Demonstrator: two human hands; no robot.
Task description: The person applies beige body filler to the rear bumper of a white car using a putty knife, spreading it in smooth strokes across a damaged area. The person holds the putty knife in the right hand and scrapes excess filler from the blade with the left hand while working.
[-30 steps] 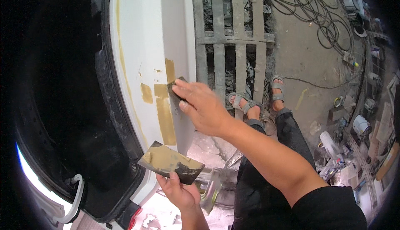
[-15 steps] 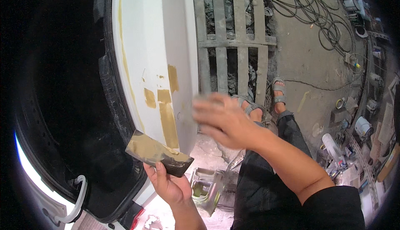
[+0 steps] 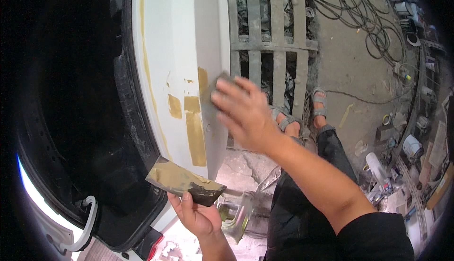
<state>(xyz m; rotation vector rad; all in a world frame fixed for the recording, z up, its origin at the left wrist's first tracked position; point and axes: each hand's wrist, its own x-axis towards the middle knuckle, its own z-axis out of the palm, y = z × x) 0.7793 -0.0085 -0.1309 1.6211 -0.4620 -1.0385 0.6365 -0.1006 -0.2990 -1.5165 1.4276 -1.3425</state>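
Note:
My left hand (image 3: 197,216) pinches the lower edge of a flat dark putty board (image 3: 203,196), smeared with tan filler (image 3: 172,175). Blurred by motion, my right hand (image 3: 242,112) presses a thin dark spreader (image 3: 218,82) against the side face of a white car panel (image 3: 182,39). The spreader's edge is partly hidden by the fingers. Beside it, tan filler patches (image 3: 195,138) lie along the panel's crease, with smaller spots to their left. A yellowish seam line (image 3: 147,72) runs down the panel's left border.
Left of the panel is a dark vehicle opening (image 3: 71,100) with a rubber seal. Slatted floor grating (image 3: 279,72) lies to the right, with my sandalled feet (image 3: 288,124) beside it. Coiled cables (image 3: 373,20) and cans (image 3: 412,145) lie farther right. A green-grey stool (image 3: 236,213) stands below.
My right hand has moved up and slightly left, onto the panel's side face, bringing the spreader into view. The left hand with the putty board has shifted slightly down and right in the picture.

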